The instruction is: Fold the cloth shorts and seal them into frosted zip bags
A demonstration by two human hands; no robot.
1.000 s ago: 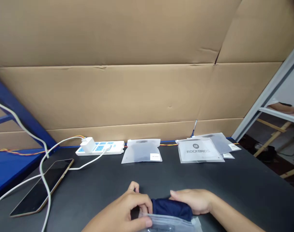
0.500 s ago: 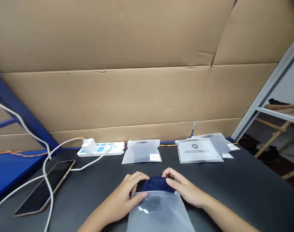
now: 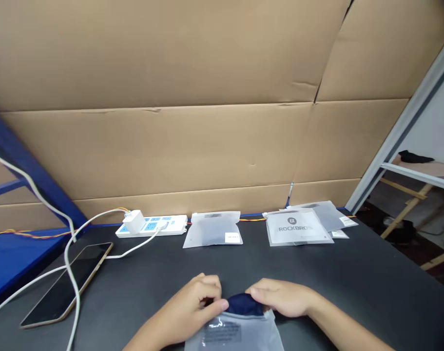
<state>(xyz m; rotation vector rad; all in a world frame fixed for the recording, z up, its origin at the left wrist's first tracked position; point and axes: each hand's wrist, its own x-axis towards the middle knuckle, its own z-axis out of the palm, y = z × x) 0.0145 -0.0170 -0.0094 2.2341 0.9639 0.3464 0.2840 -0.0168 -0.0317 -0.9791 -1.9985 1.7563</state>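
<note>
Workshop-like packing spot; cardboard backing (image 3: pixel 207 151), metal frame (image 3: pixel 400 126), branded pouches (image 3: pixel 298 227)

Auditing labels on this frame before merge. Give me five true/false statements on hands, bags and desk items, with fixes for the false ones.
1. The navy cloth shows at the open top of the front bag. True.
2. The right hand is clear of the navy cloth. False: the right hand touches it.
3. A white cable crosses over the phone. True.
4. The ROCKBROS bag lies left of the power strip. False: it lies to the right.
5. The left hand is at the front bag's mouth. True.
</note>
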